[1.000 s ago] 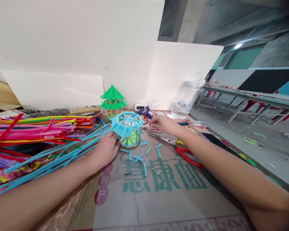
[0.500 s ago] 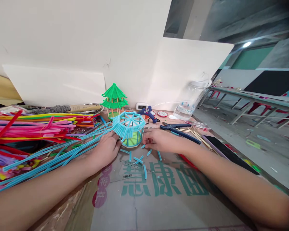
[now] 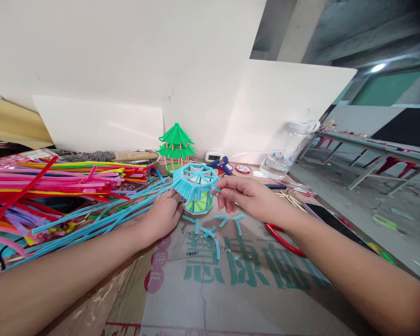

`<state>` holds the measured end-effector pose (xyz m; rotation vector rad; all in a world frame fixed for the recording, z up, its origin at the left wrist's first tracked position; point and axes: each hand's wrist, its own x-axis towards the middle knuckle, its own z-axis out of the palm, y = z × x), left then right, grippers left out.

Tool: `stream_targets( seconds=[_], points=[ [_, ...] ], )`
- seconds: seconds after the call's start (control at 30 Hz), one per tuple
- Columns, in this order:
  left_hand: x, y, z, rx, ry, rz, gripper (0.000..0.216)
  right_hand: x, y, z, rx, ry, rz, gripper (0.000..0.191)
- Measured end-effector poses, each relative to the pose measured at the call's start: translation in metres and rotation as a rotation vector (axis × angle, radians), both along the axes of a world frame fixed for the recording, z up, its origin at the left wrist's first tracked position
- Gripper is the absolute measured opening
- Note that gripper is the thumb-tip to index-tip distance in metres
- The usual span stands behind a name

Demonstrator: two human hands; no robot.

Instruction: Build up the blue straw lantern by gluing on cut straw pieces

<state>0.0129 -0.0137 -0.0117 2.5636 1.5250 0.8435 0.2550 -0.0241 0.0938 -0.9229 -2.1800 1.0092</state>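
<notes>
1. The work surface is a flattened cardboard sheet (image 3: pixel 252 284) with green printed characters, which lies on a table beside a white wall.
2. On the far right of the room stand long benches and red stools on a grey floor.
3. At the left lies a big pile of coloured pipe cleaners (image 3: pixel 56 179), with long light-blue ones reaching toward the middle.
4. A blue pavilion model (image 3: pixel 196 186), made of blue pieces with a green base inside, stands at the far middle of the cardboard.
5. Behind it stands a green pavilion model (image 3: pixel 176 145), and to its right lie a blue glue gun (image 3: pixel 221 164) and a clear plastic bottle (image 3: pixel 283 154).
6. Short blue pieces (image 3: pixel 213 228) are scattered just near the blue model.
7. The left hand (image 3: pixel 163 217) rests palm down, its fingers touching the left side of the blue roof.
8. The right hand (image 3: pixel 247 198) is raised at the model's right side and pinches one short blue piece (image 3: pixel 216 189) against the roof edge.
</notes>
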Motion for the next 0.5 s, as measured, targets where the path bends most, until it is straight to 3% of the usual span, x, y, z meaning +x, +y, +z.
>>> stream_targets(
  seconds=[0.13, 0.37, 0.5],
  points=[
    [-0.002, 0.002, -0.002, 0.018, -0.021, -0.019, 0.023, -0.009, -0.01, -0.004, -0.103, 0.215, -0.077, 0.02],
    [-0.002, 0.001, -0.001, 0.028, -0.019, -0.03, 0.024, -0.03, -0.016, -0.048, -0.111, 0.439, -0.213, 0.031],
    [-0.001, -0.001, -0.001, 0.032, -0.023, -0.02, 0.024, -0.037, -0.019, -0.061, -0.137, 0.535, -0.224, 0.028]
  ],
)
